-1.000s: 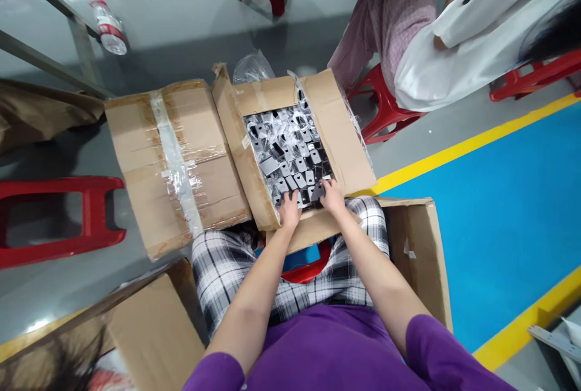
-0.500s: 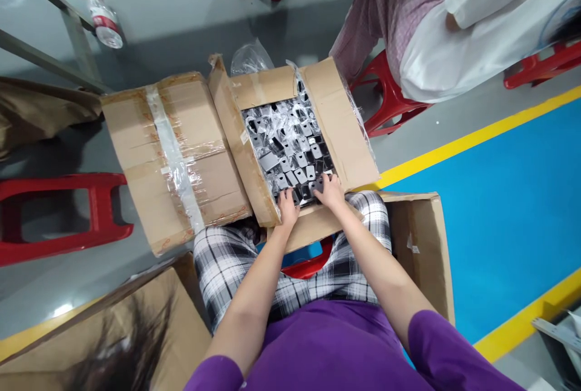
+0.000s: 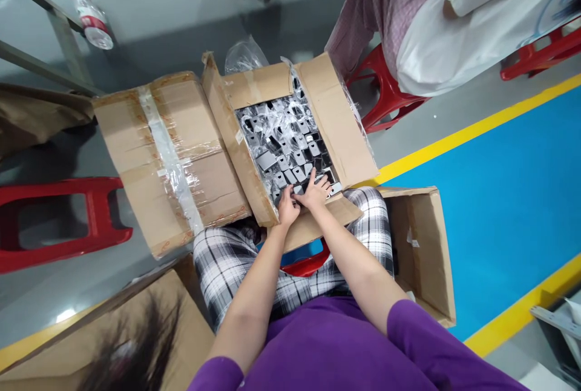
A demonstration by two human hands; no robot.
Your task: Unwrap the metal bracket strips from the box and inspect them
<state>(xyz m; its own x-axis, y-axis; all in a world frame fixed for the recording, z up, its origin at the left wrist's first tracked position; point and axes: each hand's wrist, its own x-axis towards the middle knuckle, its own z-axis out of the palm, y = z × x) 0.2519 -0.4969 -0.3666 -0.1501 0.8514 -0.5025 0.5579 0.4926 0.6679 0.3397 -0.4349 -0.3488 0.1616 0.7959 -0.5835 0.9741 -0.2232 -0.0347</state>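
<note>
- Here we are, both hands at the near edge of the open carton (image 3: 232, 79), and the grey and black parts (image 3: 298, 174) fill it, packed close in rough rows.
- My right hand (image 3: 316, 193) lies spread over the front rows, fingers splayed, clamped round nothing that I can see; perhaps fanned that way to feel across several parts at once.
- My left hand (image 3: 288, 207) curls in the near left corner, right beside my right thumb; whether a part sits in those fingers, I cannot tell.
- Flaps next! The near flap (image 3: 297, 235) folds out between my plaid knees (image 3: 227, 258), which likely gives my wrists a low way in.
- The right flap (image 3: 338, 121) leans outward too, leaving the opening free.
- Crumpled clear plastic (image 3: 285, 124) covers the far rows, probably as wrapping.
- Close on the left, a taped carton (image 3: 204, 173) stands within easy reach.
</note>
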